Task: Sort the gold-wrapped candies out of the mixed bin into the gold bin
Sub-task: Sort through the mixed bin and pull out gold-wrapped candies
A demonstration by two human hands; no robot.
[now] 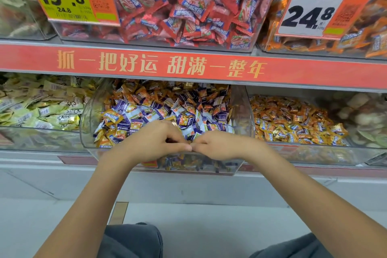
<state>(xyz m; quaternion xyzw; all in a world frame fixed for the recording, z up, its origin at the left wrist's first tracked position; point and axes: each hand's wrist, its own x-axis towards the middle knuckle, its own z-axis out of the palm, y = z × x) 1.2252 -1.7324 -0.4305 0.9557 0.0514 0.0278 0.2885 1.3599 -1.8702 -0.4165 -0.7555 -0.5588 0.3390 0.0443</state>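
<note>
Both hands, left hand [155,142] and right hand [217,144], curl fingertip-to-fingertip over shiny gold-and-purple mixed bin [90,115]; contents unclear.

Two bare forearms, no sleeves in view. Left hand [155,142] and right hand [217,145] both without rings, watch, bracelet or gloves; short plain nails where visible. Below, two knees in dark grey trousers [134,241], soft matte cloth with slight creases. No markings or logos to be seen anywhere on the clothing.
</note>
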